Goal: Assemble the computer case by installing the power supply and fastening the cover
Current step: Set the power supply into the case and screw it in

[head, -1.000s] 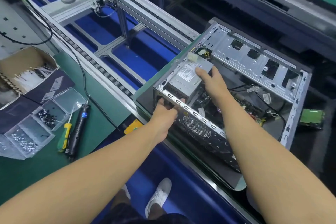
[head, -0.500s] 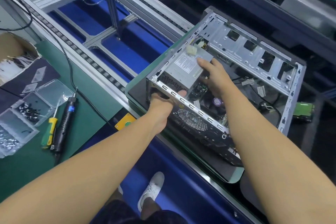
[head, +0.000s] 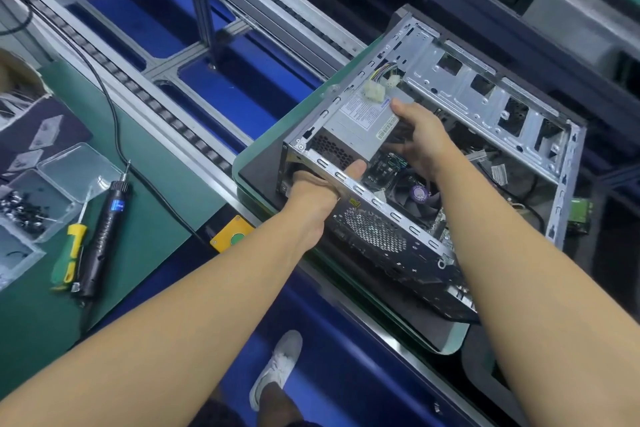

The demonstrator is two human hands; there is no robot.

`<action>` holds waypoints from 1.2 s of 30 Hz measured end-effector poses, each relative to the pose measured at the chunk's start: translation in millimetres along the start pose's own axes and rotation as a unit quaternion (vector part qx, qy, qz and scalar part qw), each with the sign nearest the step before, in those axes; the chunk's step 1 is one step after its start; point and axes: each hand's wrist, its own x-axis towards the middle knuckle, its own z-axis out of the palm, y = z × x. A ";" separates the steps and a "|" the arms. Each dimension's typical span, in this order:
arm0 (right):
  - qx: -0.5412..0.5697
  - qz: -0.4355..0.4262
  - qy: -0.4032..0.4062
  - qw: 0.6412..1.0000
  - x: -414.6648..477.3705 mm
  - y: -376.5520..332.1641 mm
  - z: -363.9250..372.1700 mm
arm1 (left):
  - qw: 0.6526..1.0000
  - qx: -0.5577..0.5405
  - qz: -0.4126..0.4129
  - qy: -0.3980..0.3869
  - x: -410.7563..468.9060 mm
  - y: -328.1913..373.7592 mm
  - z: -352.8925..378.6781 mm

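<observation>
Case: the open silver-grey metal computer case (head: 485, 94) lies on its side on a dark pallet with a green rim (head: 239, 163), open face up.
Power supply: the grey metal power supply with a white label (head: 360, 121) sits inside the case's near-left corner, its vented end against the rear panel.
Left hand: the left hand (head: 311, 194) grips the case's rear top rail just below the power supply. The thumb is hooked over the rail; the fingers are hidden behind the panel.
Right hand: the right hand (head: 419, 135) holds the power supply's right edge, thumb on top, fingers curled down its side.
Connectors: white plastic connectors (head: 375, 92) rest on the power supply's far end.
Bench: a black electric screwdriver (head: 107, 232) lies beside a yellow-and-green-handled screwdriver (head: 69, 253), well left of the case.
</observation>
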 end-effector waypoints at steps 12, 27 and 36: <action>-0.033 -0.024 0.006 0.999 -1.3 7.9 7.5 | 1.000 0.001 0.024 -0.017 -2.6 1.8 1.4; -0.108 0.001 -0.062 0.992 1.0 -0.2 8.4 | 0.984 -0.085 -0.050 0.150 -30.8 -10.9 -49.9; -0.142 -0.025 -0.033 0.989 1.6 -2.5 2.7 | 0.992 -0.095 -0.073 0.035 -29.9 20.1 -28.5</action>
